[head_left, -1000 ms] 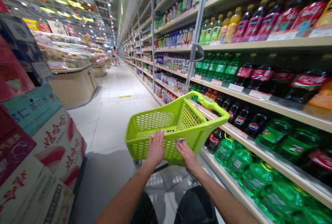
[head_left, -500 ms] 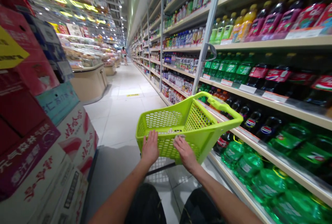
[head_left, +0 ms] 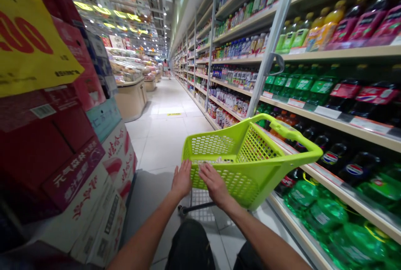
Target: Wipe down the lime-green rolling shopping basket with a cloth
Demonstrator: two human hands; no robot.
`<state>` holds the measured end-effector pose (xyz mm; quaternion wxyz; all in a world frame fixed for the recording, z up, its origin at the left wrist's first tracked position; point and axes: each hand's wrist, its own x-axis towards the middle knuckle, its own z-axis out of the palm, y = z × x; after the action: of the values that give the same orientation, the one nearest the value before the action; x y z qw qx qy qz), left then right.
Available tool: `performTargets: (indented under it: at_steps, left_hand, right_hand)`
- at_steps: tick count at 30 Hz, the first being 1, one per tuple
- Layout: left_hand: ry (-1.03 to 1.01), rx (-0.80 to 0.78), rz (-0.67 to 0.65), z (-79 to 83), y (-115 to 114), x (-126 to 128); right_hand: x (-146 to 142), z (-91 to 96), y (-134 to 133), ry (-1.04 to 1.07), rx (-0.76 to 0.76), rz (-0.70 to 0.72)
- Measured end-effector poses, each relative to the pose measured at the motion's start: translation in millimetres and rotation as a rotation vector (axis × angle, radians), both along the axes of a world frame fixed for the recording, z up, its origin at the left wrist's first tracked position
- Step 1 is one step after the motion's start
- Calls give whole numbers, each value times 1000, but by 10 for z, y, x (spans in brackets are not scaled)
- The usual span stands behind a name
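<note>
A lime-green plastic shopping cart basket (head_left: 260, 165) rolls in front of me in a supermarket aisle, its handle bar to the right near the drink shelves. My left hand (head_left: 182, 179) rests on the basket's near rim with the fingers laid over the edge. Beside it my right hand (head_left: 214, 183) lies flat against the same near wall, fingers stretched out. Neither hand holds anything loose. A pale flat item lies inside the basket near the rim; I cannot make it out.
Shelves of soda bottles (head_left: 332, 94) run along the right, green bottles (head_left: 326, 220) lowest. Stacked red and white cartons (head_left: 78, 170) with a yellow price sign (head_left: 28, 49) stand close on the left. The white tiled aisle (head_left: 166, 128) runs ahead. A person (head_left: 165, 66) stands far down it.
The view has advanced along the aisle and turned left; the cartons loom closer. The cart has shifted to the right of the picture. Both hands stay on its near rim.
</note>
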<state>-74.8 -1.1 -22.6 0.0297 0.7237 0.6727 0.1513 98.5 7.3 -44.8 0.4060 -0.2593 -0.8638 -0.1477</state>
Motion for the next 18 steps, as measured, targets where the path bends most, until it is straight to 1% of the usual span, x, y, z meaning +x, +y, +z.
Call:
performTargets:
  at_steps: [1, 2, 3, 4, 5, 8, 9, 11, 14, 16, 18]
  left_hand:
    - [-57, 4, -9, -8, 8, -19]
    - [-130, 13, -9, -14, 12, -34]
    - [-218, 23, 0, -19, 10, -47]
    - [-316, 36, 19, -23, 2, -58]
    - [-415, 52, 43, -28, -12, -64]
    - [-653, 91, 90, -44, -50, -60]
    - [-705, 84, 97, -49, -52, -53]
    - [-808, 65, 122, -52, -32, -43]
    - [-907, 33, 228, -41, 24, -48]
    - [-898, 3, 297, -28, 47, -73]
    - [-847, -28, 319, -11, 44, -118]
  right_hand:
    - [-104, 96, 39, 25, 8, 7]
    - [-193, 145, 71, 40, 14, 8]
    - [-261, 140, 91, 39, 13, 9]
    - [-309, 83, 95, 18, 0, 13]
    - [-340, -13, 84, -20, -30, 26]
    - [-398, -344, 20, -184, -174, 130]
    - [-425, -411, 9, -210, -206, 162]
    - [-505, -443, 22, -178, -210, 189]
    - [-611, -386, 82, -90, -137, 169]
    - [-604, -400, 102, -135, -113, 174]
    - [-536, -444, 98, -219, -122, 196]
